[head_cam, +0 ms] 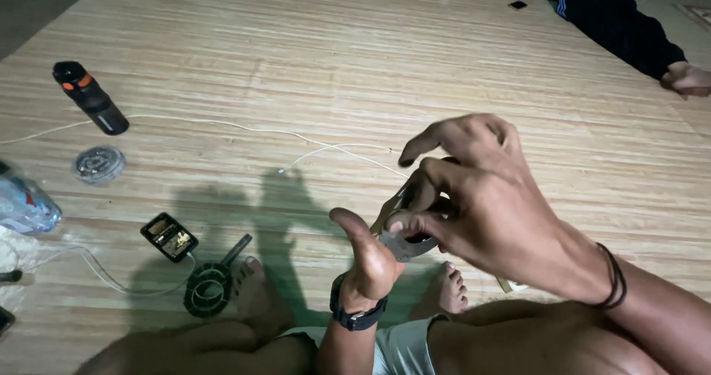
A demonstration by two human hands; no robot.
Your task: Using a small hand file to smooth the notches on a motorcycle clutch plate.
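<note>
A woven floor mat fills the view. At the top right lies another person's leg in dark trousers, with a small dark phone near it. The wearer sits with bare legs and feet at the bottom edge.

The right hand comes in from the right, a black band at its wrist, fingers curled in a narrow grip on a grey metal ring. The left hand, with a watch on the wrist, is just below, thumb up and palm against the ring; whether its fingers close on the ring cannot be told. The ring is held in the air above the feet.

At left lie a black bottle, a clear bottle, a round lid, a lit phone and a black round grille beside the foot. A white cable runs across the mat.
</note>
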